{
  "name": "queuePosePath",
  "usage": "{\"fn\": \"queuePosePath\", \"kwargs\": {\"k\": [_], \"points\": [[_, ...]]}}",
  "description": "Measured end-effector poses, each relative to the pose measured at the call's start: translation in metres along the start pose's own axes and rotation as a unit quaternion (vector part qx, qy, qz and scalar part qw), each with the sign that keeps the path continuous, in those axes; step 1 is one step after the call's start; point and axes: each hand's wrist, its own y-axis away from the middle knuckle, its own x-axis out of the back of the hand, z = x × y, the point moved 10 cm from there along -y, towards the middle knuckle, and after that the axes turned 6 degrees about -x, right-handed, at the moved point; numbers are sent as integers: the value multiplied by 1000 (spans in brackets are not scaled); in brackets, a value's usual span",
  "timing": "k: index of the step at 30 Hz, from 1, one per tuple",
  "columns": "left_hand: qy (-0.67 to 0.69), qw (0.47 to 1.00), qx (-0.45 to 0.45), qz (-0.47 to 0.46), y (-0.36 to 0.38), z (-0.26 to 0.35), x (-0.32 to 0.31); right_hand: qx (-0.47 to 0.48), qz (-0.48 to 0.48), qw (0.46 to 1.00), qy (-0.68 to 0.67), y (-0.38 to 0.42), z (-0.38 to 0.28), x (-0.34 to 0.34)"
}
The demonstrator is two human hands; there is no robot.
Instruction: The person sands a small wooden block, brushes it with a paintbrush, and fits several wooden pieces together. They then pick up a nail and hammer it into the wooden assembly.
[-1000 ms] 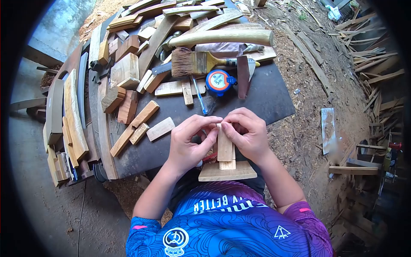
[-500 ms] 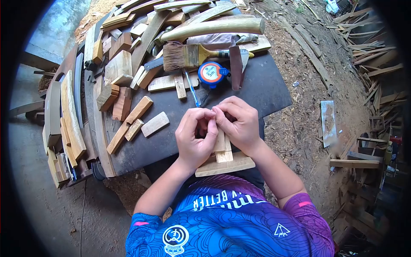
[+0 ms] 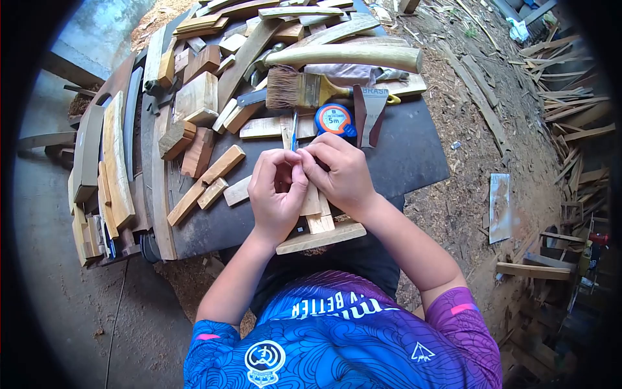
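My left hand (image 3: 277, 188) and my right hand (image 3: 340, 174) meet at the fingertips, both closed in a pinch. Whatever lies between the fingers is too small or hidden to make out. Beneath them is a T-shaped wooden piece: a pale stem (image 3: 321, 222) joined to a curved crossbar (image 3: 322, 238) at the table edge near my body. My hands cover the stem's far end. Just beyond the fingertips lies a blue pen (image 3: 294, 133), with a blue and orange tape measure (image 3: 335, 120) to its right.
On the dark tabletop (image 3: 414, 146) lie a wide paintbrush (image 3: 301, 89), a folded sheet of brown sandpaper (image 3: 369, 117) and a wooden-handled hammer (image 3: 346, 57). Many wood offcuts (image 3: 197, 94) crowd the left and back. Scrap wood (image 3: 576, 104) is piled on the ground at right.
The view has shifted, so the table items appear farther right. Both hands and the T-shaped piece have moved left relative to them, closer to the pen. The fingertips remain together.
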Motion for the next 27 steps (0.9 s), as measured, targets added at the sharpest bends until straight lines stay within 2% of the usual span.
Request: {"fn": "queuePosePath", "kwargs": {"k": [7,10,12,13,15,16,19,24,27], "points": [[-14,1000,-5,13,-5,-1,6,21,-5,1000,6,-6,-5,-2],[-20,1000,-11,9,-5,3,7,19,-46,999,-2,-7,-6,2],[-41,999,-17,3,-6,9,8,-27,-152,987,-49,-4,-1,-4],[-44,999,-17,8,-5,8,10,-23,-157,986,-51,-3,-1,-1],[-43,999,-20,16,-4,5,11,-64,-202,967,-139,3,6,-2],[-46,998,-23,22,-4,6,12,-73,-234,960,-131,5,10,-5],[-57,998,-20,25,-5,7,14,-29,-269,952,-140,1,-2,-6],[-60,998,-16,30,-3,4,17,-24,-289,950,-115,3,-4,-10],[-13,999,10,48,-3,-4,19,-32,-298,946,-122,5,1,-12]]}}
